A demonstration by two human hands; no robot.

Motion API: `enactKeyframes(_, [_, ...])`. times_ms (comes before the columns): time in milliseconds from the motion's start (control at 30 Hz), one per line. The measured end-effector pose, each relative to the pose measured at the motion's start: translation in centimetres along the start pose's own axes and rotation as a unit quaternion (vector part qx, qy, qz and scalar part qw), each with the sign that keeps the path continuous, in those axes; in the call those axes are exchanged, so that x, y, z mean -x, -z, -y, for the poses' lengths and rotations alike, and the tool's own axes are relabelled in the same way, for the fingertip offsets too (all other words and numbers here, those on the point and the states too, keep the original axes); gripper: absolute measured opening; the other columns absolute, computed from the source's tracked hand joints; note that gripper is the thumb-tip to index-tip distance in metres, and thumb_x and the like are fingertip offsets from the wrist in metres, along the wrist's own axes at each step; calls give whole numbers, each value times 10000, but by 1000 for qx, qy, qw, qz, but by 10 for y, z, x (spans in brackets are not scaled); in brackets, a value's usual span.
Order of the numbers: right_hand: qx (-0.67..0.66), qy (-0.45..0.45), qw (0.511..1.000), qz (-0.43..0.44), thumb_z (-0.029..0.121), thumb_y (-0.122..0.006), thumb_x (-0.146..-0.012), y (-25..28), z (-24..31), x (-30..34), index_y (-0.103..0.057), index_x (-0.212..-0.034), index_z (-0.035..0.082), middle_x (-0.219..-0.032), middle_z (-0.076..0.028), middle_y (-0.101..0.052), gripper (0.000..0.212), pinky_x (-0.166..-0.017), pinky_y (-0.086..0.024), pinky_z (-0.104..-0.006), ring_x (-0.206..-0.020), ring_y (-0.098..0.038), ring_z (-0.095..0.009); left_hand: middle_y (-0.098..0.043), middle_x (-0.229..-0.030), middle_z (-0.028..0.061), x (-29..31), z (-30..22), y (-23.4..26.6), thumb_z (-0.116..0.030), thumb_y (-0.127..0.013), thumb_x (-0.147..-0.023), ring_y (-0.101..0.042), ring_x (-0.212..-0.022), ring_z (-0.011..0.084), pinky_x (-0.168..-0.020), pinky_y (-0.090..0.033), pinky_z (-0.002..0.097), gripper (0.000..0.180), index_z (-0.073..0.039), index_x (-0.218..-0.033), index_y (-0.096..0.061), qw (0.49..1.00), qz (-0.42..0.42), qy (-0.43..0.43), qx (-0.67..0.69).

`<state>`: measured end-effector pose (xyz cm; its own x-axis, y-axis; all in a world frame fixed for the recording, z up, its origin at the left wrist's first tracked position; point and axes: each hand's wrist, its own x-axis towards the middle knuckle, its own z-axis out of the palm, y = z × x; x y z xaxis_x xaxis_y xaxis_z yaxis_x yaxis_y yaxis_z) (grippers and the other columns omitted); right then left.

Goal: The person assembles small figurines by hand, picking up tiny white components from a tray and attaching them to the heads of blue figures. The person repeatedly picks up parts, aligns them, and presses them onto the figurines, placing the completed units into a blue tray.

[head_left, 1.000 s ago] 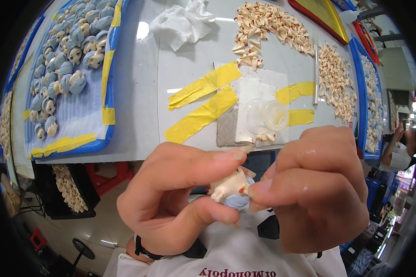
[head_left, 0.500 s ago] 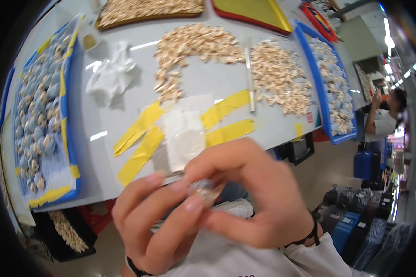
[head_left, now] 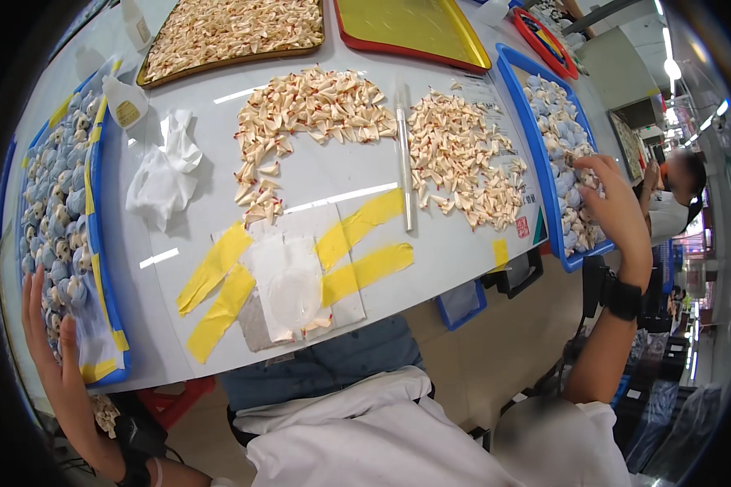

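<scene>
At the left tray, my left hand is open, its fingers stretched out and thumb apart over small rounded blue-and-cream pieces. My right hand reaches into the right blue tray. Its fingers are bent but apart over similar blue-and-cream pieces, with nothing visible between them. Between the hands, a white sheet is fixed to the table with yellow tape strips. A few small cream pointed pieces lie at its near edge.
Red-tipped cream pieces form a curved heap; another heap lies right of a slim silver rod. Crumpled tissue and a small bottle are at left. A full tray and a yellow tray stand behind. A person sits at right.
My hands have parted from in front of me, where they held a small blue-and-cream piece together. The left is now at the left tray, the right inside the right tray.
</scene>
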<state>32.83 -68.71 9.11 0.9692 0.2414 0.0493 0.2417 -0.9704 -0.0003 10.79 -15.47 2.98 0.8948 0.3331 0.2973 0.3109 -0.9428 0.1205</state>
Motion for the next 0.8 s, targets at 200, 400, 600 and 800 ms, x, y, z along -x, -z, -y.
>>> enactKeyframes(200, [-179, 121, 976, -1, 55, -567, -711, -10, 88, -19, -553, -942, 32, -915, -115, -568, 233, -742, -441, -310, -855, -546, -248, -361, -1339, 96, -5, 26, -14, -298, -469, -887, -299, -1266, 238, -1037, -219, 374, 437, -105, -1276, -418, 997, 21, 46, -61])
enactKeyframes(400, [-176, 121, 975, 67, 55, -598, -660, -28, 104, -38, -561, -792, 8, -741, -102, -580, 145, -614, -432, -302, -670, -544, -218, -428, -1266, 86, 0, 32, -7, -182, -525, -846, -425, -1152, 216, -895, -365, 335, 399, -120, -1235, -463, 988, 36, 141, 60])
enactKeyframes(600, [-135, 131, 982, -1, 55, -613, -662, -28, 100, -32, -547, -763, -3, -644, -76, -557, 133, -582, -418, -283, -603, -528, -194, -525, -1132, 86, -7, -3, -14, -61, -545, -802, -494, -1032, 192, -776, -404, 294, 290, -47, -1091, -543, 993, 2, 91, 70])
enactKeyframes(800, [-235, 144, 959, -64, 8, -580, -700, -24, 108, -28, -542, -776, 2, -693, -22, -546, 85, -605, -400, -220, -645, -500, -85, -573, -954, 108, 13, -23, 20, 58, -555, -754, -557, -900, 212, -723, -440, 284, 176, 9, -922, -577, 998, -60, -21, 4])
